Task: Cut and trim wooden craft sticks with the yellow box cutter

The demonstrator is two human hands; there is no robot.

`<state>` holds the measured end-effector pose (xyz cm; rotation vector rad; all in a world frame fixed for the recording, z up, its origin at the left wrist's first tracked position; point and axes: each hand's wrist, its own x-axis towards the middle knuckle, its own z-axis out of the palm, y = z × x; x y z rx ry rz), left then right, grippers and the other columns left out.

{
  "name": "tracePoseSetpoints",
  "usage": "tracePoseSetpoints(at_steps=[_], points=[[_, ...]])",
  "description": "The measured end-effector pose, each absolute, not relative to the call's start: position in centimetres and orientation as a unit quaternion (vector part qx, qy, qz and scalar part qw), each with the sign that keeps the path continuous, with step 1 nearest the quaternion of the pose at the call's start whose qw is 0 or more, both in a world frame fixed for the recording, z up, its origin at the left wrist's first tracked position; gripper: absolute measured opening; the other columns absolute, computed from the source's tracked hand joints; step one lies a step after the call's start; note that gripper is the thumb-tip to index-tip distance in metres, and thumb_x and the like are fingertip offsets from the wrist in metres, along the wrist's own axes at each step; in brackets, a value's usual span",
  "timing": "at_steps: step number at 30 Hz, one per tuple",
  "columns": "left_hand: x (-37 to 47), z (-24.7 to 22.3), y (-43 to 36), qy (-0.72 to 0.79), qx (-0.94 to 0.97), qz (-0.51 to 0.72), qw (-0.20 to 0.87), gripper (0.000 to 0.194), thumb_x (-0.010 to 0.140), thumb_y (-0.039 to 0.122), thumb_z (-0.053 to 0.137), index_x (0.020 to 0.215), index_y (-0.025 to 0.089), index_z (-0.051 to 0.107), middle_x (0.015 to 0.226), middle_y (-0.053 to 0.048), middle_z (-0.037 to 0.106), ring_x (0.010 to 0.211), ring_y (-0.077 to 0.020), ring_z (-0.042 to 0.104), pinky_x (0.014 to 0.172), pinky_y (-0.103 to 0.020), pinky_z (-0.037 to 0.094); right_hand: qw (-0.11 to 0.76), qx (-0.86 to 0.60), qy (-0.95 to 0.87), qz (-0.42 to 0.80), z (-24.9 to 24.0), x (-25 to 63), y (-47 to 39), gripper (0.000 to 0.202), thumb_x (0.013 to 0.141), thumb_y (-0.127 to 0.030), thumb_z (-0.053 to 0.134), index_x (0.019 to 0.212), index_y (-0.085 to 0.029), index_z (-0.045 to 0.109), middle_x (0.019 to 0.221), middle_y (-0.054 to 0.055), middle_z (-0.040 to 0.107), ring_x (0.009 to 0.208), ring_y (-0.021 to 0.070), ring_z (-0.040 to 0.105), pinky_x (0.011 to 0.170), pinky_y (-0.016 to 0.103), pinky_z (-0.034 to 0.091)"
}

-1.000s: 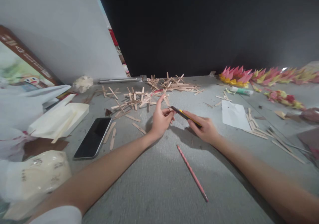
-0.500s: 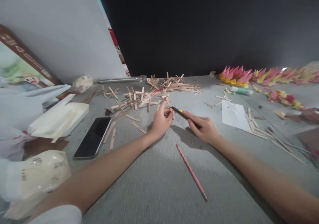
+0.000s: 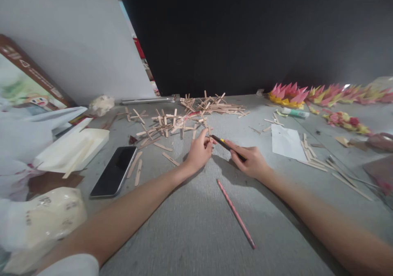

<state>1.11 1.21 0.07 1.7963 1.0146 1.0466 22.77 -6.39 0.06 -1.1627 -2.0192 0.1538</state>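
Note:
My left hand (image 3: 199,148) is closed on a wooden craft stick (image 3: 209,131), which pokes up beyond the fingertips. A black and yellow utility knife (image 3: 224,143) is in my right hand (image 3: 250,159), its front end up against the left fingertips and the stick. Whether the blade touches the wood is too small to tell. Just past my hands lies a pile of craft sticks (image 3: 172,122), many joined in crosses. On the table near me rests a pink pencil (image 3: 236,214).
To the left are a phone (image 3: 114,171), a white tray (image 3: 92,143) and plastic bags (image 3: 55,212). On the right lie white paper (image 3: 287,142), loose wooden strips (image 3: 317,161), a glue stick (image 3: 295,113) and pink-yellow paper flowers (image 3: 288,95). A dark panel (image 3: 245,34) stands behind.
The upper end of the stick in my left hand now points more upright. The knife has shifted slightly at the fingertips. The whole view has moved a little.

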Motion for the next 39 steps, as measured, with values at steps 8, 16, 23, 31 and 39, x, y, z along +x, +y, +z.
tracePoseSetpoints(at_steps=[8,16,23,31,39], points=[[1.08,0.12,1.18,0.403,0.701,0.393,0.439,0.051,0.097,0.021,0.055,0.147,0.018,0.048,0.091,-0.005,0.077,0.056,-0.0105,0.062,0.054,-0.022,0.048,0.384,-0.462,-0.796,0.070,0.53,22.67,-6.57,0.047,0.103,-0.024,0.050,0.148,-0.017,0.065,0.069,0.000,0.075,0.048,0.0109,0.061,0.056,0.022,0.047],[1.14,0.27,1.11,0.402,0.696,0.396,0.443,0.052,0.097,0.023,0.057,0.148,0.017,0.046,0.084,-0.003,0.075,0.052,-0.0102,0.059,0.053,-0.022,0.047,0.394,-0.466,-0.786,0.094,0.54,22.44,-6.63,0.048,0.103,-0.027,0.050,0.146,-0.015,0.066,0.069,0.001,0.075,0.046,0.0099,0.056,0.053,0.021,0.044],[1.14,0.26,1.07,0.390,0.700,0.407,0.439,0.048,0.097,0.023,0.057,0.144,0.018,0.051,0.080,-0.001,0.073,0.055,-0.0108,0.062,0.054,-0.021,0.046,0.390,-0.474,-0.782,0.103,0.50,22.40,-6.66,0.047,0.104,-0.029,0.048,0.145,-0.015,0.068,0.069,0.003,0.075,0.046,0.0108,0.055,0.052,0.022,0.044],[1.19,0.59,0.86,0.385,0.680,0.404,0.476,0.050,0.097,0.028,0.059,0.145,0.017,0.049,0.078,-0.001,0.072,0.052,-0.0105,0.061,0.051,-0.020,0.044,0.399,-0.470,-0.779,0.117,0.48,22.38,-6.77,0.047,0.105,-0.029,0.049,0.146,-0.015,0.067,0.072,0.003,0.077,0.047,0.0108,0.057,0.053,0.022,0.045],[1.21,0.32,0.84,0.399,0.700,0.412,0.427,0.066,0.096,0.020,0.057,0.160,0.020,0.038,0.085,-0.003,0.075,0.058,-0.0116,0.061,0.057,-0.023,0.048,0.409,-0.467,-0.771,0.145,0.57,22.49,-6.71,0.046,0.105,-0.032,0.051,0.146,-0.019,0.068,0.101,0.010,0.084,0.055,0.0121,0.066,0.059,0.022,0.053]])
